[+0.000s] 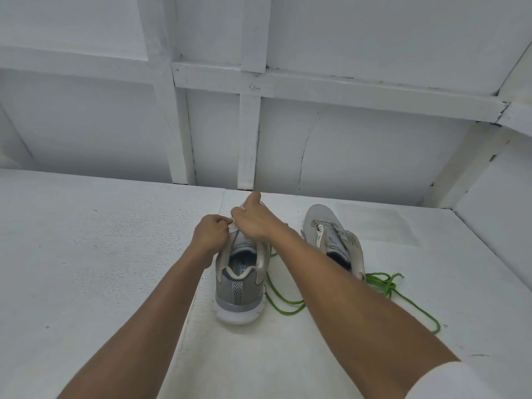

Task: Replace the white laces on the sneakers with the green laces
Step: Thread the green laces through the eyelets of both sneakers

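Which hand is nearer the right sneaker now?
Right. The right hand lies over the left sneaker's front, just left of the right sneaker; the left hand pinches a white lace farther left.

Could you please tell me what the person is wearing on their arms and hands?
Both forearms are bare. The left hand and right hand have no gloves, rings or watch visible. A white fabric sleeve shows on the right arm at the frame's lower corner.

near sneaker (239, 286) showing mid grey, black-and-white chevron strip down its heel, white sole, far sneaker (331, 234) paler grey, laces (385, 283) bright green, tabletop (100, 254) speckled white, wall (374, 145) plain white, sleeve (449, 381) white
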